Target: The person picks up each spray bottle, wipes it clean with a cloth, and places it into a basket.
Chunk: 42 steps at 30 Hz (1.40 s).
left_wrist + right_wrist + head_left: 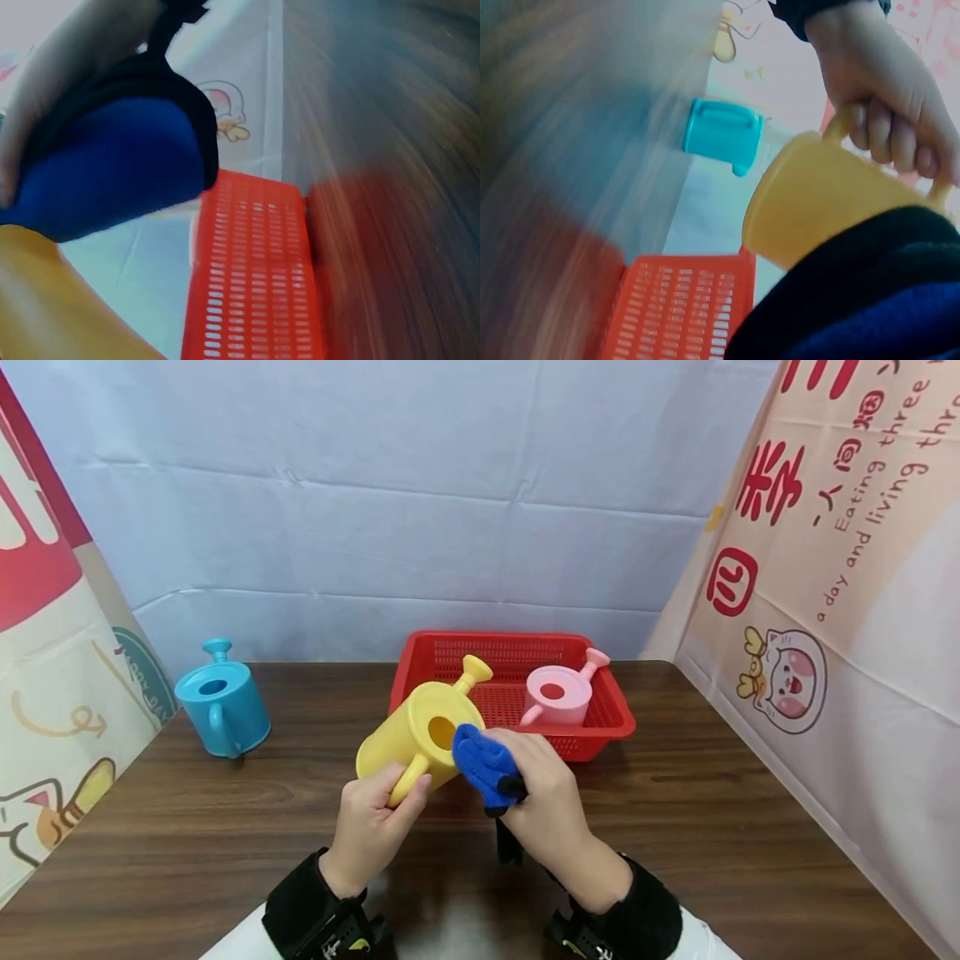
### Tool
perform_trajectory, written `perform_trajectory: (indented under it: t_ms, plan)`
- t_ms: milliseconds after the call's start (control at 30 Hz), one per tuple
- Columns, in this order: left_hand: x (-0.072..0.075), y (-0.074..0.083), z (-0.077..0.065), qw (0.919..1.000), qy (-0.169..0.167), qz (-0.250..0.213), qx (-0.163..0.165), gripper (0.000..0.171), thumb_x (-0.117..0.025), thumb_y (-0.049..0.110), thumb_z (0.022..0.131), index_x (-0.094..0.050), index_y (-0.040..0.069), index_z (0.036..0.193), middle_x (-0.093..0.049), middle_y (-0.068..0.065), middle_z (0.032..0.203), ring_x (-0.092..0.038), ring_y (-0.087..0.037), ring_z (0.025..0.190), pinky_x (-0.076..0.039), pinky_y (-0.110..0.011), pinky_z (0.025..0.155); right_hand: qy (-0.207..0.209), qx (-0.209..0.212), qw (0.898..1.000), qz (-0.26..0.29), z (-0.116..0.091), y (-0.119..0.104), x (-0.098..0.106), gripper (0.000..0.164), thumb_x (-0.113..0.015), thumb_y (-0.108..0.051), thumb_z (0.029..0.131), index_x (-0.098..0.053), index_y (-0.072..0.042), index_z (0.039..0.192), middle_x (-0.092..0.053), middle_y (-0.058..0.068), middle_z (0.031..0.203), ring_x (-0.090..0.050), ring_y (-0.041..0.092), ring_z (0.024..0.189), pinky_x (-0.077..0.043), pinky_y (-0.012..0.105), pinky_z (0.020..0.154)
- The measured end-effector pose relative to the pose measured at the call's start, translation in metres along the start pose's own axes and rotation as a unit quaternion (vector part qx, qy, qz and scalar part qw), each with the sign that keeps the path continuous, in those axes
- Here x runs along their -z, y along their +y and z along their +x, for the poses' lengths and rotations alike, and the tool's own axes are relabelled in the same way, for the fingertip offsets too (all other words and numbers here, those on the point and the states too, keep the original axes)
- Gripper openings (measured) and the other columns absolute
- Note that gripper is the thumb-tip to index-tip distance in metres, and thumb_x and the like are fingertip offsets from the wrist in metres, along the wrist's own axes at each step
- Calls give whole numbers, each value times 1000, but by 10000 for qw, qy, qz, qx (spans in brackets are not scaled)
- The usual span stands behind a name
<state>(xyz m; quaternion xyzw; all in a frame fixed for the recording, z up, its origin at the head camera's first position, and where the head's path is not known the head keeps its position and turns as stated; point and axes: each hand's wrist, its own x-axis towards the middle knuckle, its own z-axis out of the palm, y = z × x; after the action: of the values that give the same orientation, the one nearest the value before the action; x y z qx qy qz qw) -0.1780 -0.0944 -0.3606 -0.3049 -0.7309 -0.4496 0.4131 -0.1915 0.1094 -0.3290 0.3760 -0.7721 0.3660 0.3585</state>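
Observation:
My left hand (375,827) grips the handle of a yellow watering can (393,743), which is tilted in front of the red basket with its spout pointing up and away. In my right hand (551,802) is a blue cloth (480,762) with black edging and a hanging black strap. The cloth lies against the can's top rim, beside the round opening. In the right wrist view, the left fingers (885,135) curl round the handle of the yellow can (810,195). The left wrist view shows the cloth (120,165) over the can's yellow side.
A red perforated basket (622,718) stands behind the hands, with a pink watering can (573,697) inside at its right. Off to the left, a blue watering can (228,718) is upright on the dark wooden table (150,827). Printed cloths hang at both sides.

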Motion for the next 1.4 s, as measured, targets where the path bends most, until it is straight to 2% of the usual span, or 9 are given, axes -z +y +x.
perform_trajectory:
  t_ms: [133,233,367,567,733,900,1100,1233,1400]
  plan:
    - [1,-3,-2,9994,-123,310,-94,32,-60,26,92,-44,14,66,-35,6,57,-36,-2,48,-28,-12,45,-111,474,9986,-220,-2,-7,-3,65,-85,-2,61,-58,-5,120,-63,10,112,-58,25,100,-49,42,84]
    - [2,-4,-3,9989,-214,397,-114,30,-64,21,89,-45,14,67,-34,6,57,-36,-3,48,-28,-12,45,-150,799,9961,-333,-3,-10,-3,68,-86,-2,59,-57,-5,121,-62,11,114,-58,26,100,-49,41,84]
    - [3,-3,-1,9986,-267,433,-169,30,-63,24,90,-47,14,68,-35,6,56,-37,-3,48,-29,-12,45,-133,927,9950,-351,-1,-10,-3,64,-84,-5,64,-57,-4,121,-62,11,114,-59,26,100,-50,40,83]
    - [4,-1,-1,9972,-255,462,-526,33,-58,33,93,-51,12,69,-37,6,55,-38,-4,46,-30,-11,45,-68,428,9988,-213,3,1,0,54,-82,-7,69,-59,-4,117,-64,10,110,-59,24,98,-49,40,84]
    - [5,2,-3,9966,-357,455,-586,34,-57,35,93,-49,13,67,-36,6,55,-37,-3,46,-29,-10,46,-96,-248,9993,-279,6,16,1,56,-83,-6,66,-59,-5,117,-63,7,112,-58,21,98,-47,39,88]
    - [5,4,-4,9964,-420,409,-618,34,-58,33,92,-47,14,67,-35,6,55,-36,-2,46,-28,-9,46,-230,-883,9958,-40,8,26,3,52,-80,-1,70,-58,-4,117,-63,9,105,-59,22,94,-48,41,86]
    - [3,6,-4,9947,-533,430,-772,35,-57,34,93,-45,15,66,-34,6,55,-35,-2,45,-28,-8,46,-433,-1408,9891,24,14,30,8,48,-78,0,71,-59,-2,115,-64,11,103,-59,25,94,-48,44,86]
    - [2,6,-3,9934,-583,544,-820,35,-56,35,93,-45,15,66,-34,6,55,-34,-2,45,-27,-8,45,-544,-1353,9893,-96,14,28,9,49,-80,-1,70,-59,-3,114,-64,10,102,-59,23,90,-50,43,82]
    - [2,4,-3,9935,-633,567,-753,34,-57,32,93,-45,15,67,-33,6,55,-33,-1,45,-27,-9,45,-492,-663,9959,-368,10,20,8,57,-85,-5,64,-61,-4,115,-65,7,102,-57,19,90,-51,38,81]
